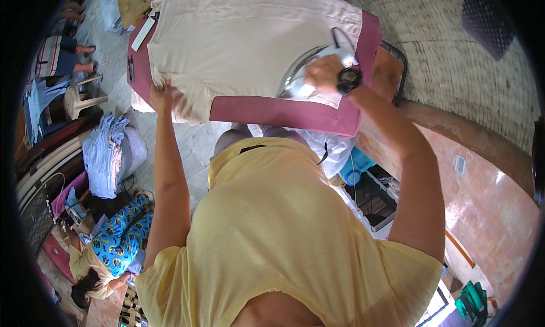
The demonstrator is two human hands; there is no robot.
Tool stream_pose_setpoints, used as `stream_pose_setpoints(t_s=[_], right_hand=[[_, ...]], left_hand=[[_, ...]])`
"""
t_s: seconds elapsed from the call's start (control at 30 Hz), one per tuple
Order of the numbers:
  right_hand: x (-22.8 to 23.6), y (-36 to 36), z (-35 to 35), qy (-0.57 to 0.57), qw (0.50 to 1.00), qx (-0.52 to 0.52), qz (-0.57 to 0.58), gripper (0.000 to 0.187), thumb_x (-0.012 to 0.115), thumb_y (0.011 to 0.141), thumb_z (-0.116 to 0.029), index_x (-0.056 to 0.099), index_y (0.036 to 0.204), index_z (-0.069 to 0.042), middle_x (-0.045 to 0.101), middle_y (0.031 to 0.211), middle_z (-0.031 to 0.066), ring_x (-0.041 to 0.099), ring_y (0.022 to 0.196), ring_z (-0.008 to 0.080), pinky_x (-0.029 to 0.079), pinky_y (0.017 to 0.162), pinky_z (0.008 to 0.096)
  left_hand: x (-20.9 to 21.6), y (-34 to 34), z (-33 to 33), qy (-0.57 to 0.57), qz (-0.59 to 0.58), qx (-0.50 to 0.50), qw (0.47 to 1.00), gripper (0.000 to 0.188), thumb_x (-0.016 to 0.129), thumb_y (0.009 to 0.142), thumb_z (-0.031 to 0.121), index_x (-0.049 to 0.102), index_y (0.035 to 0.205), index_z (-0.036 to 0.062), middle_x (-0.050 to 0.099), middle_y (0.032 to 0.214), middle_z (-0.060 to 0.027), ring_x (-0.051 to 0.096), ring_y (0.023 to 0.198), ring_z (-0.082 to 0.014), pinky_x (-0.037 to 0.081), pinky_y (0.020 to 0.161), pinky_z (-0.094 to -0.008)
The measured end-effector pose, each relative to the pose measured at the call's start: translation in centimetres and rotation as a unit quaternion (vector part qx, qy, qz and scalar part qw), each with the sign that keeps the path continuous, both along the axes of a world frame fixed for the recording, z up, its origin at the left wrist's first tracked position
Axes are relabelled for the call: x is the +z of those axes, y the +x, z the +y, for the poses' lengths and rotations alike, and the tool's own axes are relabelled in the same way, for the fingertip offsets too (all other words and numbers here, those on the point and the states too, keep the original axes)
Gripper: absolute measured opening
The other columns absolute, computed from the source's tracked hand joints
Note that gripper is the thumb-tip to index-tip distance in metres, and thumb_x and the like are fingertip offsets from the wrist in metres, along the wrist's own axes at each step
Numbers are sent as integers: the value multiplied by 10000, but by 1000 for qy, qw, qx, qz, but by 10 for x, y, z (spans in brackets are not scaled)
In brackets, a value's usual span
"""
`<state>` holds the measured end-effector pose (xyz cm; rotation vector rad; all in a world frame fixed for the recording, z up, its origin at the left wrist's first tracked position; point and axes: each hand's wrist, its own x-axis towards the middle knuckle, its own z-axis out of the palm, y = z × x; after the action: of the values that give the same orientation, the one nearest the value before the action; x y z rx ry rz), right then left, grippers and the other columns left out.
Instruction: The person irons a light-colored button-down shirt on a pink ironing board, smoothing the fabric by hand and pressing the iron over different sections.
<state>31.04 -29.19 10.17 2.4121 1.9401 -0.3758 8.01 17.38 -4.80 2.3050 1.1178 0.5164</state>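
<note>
A cream shirt (244, 46) lies spread over a maroon padded ironing table (272, 112). My right hand (323, 73), with a black watch at the wrist, grips a clothes iron (298, 71) that rests on the lower right part of the shirt. The iron's cord loops up behind it. At the table's left edge my left hand (161, 95) pinches a fold of the shirt, part of which hangs over the near left edge.
A white flat object (143, 34) and a small dark item (131, 69) lie on the table's left border. Folded blue garments (107, 156) are piled at left, near a beige stool (79, 101). Another person (108, 259) sits lower left. A stone ledge (465, 139) curves along the right.
</note>
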Motion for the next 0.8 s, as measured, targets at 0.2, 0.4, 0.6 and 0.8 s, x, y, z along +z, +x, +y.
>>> stream_pose_setpoints(t_s=[0.2,0.4,0.6,0.8], right_hand=[[38,51,-75,-113,979,-152,-75,221,530,818,-282,644,673,-162,654,738,51,646,797,245,385,847,470],[12,23,-111,-59,995,-66,-47,233,536,779,-287,624,619,-143,659,715,66,615,725,234,357,858,458],[9,35,-117,-31,985,-162,-42,294,498,823,-289,652,651,-108,666,678,93,650,706,295,425,837,460],[13,46,-77,40,875,-450,176,602,441,922,-627,737,908,-103,695,770,157,684,812,349,520,759,453]], left_hand=[[-9,-5,6,43,22,2,999,535,782,785,446,563,830,-40,638,786,-228,604,737,-413,474,681,-455],[-1,3,-3,9,-8,-3,1000,526,794,781,419,530,792,-36,626,754,-217,592,703,-389,471,667,-447],[-7,-4,2,-15,-19,6,1000,463,808,785,329,523,769,-36,606,686,-160,557,622,-284,467,617,-404],[6,7,-13,-7,-32,3,999,421,794,803,281,526,754,-41,592,647,-150,525,574,-277,437,557,-415]])
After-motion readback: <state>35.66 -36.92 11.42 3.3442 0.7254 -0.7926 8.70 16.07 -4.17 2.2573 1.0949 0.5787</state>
